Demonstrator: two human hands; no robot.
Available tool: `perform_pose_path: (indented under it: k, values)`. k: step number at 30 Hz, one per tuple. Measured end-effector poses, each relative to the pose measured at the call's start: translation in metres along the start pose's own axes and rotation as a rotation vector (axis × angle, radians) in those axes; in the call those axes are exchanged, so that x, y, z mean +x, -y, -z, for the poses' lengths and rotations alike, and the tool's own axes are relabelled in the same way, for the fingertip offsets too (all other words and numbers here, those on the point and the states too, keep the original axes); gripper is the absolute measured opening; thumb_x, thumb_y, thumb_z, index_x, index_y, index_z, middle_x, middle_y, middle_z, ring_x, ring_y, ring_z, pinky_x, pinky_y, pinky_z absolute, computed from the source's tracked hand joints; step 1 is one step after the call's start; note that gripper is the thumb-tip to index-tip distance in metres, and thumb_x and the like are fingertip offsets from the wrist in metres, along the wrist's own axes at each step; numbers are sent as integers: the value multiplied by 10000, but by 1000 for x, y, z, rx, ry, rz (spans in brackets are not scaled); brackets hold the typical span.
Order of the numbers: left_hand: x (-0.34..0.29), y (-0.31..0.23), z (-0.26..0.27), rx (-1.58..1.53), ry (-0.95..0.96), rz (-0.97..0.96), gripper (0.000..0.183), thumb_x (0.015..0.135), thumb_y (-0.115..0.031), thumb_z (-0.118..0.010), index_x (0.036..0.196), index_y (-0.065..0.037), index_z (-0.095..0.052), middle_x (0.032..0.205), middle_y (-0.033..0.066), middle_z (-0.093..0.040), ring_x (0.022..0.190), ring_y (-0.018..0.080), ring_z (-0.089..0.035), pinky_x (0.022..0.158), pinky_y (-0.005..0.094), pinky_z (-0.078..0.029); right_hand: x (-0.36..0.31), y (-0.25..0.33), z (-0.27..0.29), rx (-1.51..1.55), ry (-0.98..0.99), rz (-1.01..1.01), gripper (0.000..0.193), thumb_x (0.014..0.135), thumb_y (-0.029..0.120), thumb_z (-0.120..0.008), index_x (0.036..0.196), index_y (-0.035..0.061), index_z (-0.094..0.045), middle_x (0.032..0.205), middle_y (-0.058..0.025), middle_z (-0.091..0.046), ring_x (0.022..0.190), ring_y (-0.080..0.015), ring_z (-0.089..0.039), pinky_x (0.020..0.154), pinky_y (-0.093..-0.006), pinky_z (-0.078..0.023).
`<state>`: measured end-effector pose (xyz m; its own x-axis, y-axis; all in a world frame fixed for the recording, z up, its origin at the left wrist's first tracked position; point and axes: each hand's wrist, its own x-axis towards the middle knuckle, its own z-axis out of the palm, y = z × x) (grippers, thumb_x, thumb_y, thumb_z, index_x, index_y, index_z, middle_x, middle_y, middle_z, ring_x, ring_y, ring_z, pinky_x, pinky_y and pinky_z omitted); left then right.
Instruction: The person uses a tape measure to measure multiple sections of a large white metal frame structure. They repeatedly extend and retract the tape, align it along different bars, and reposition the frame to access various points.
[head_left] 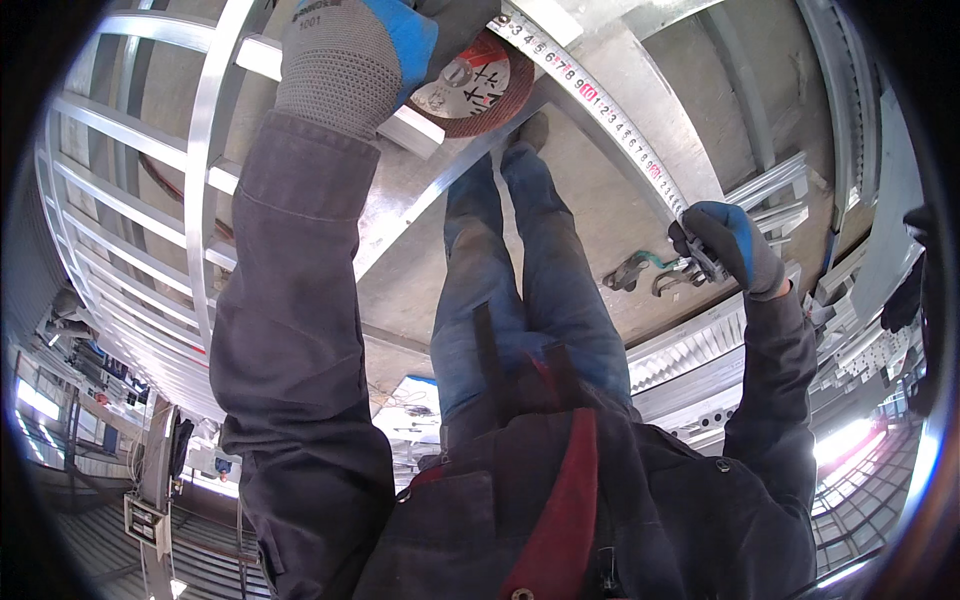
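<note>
Tape measure (598, 103): drawn out between both hands, beside a pale flat metal bar (655, 105).
Long axis: slanting from upper middle down to the right.
Left hand (385, 50): nearest the upper end, over a cutting disc (482, 90); fingers partly hidden, cannot tell whether grasping.
Right hand (742, 245): nearest the lower end, clenched around it, well apart from the disc.
</note>
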<state>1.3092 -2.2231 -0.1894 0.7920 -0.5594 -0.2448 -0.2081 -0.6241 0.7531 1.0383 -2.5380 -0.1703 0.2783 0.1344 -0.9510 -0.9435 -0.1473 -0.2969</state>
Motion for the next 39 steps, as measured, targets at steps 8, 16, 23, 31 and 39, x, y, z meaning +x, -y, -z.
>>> perform_pose_path:
  k: [8, 16, 23, 31, 39]
  values:
    - [-1, -2, 6, 12, 22, -51, 541, 883, -253, -801, 1363, -35, -677, 1134, 218, -747, 960, 312, -744, 845, 392, -589, 0, 0, 2, 12, 10, -14, 366, 1057, 302, -600, 1018, -30, -748, 872, -58, -725, 758, -114, -655, 703, -270, -539]
    - [-3, 2, 4, 23, -49, -140, 527, 883, -252, -804, 1348, -36, -680, 1106, 210, -747, 946, 335, -735, 839, 402, -581, 1, -1, 2, 4, 23, -39, 371, 1060, 310, -596, 1016, -24, -749, 868, -50, -726, 755, -107, -652, 707, -266, -538]
    - [-5, 0, 7, -16, 4, -61, 546, 885, -251, -805, 1370, -38, -673, 1097, 201, -737, 941, 314, -725, 841, 400, -575, 4, -8, 3, 10, 28, -40, 371, 1070, 312, -586, 1006, -17, -745, 854, -39, -713, 746, -97, -639, 687, -264, -525]
    - [-4, 1, 7, 26, -27, -68, 512, 892, -278, -807, 1341, -60, -693, 1033, 186, -717, 893, 322, -711, 787, 406, -565, -39, -70, -9, 117, 35, 58, 433, 1118, 337, -470, 996, -10, -697, 867, -50, -673, 758, -124, -613, 696, -283, -498]
    - [-3, -7, 11, 25, 14, -33, 519, 908, -326, -791, 1349, -73, -686, 1029, 197, -708, 884, 363, -701, 777, 425, -560, -9, -4, -65, 416, -291, 317, 454, 1054, 239, -589, 1390, -67, -575, 942, -57, -654, 829, -133, -619, 761, -286, -508]
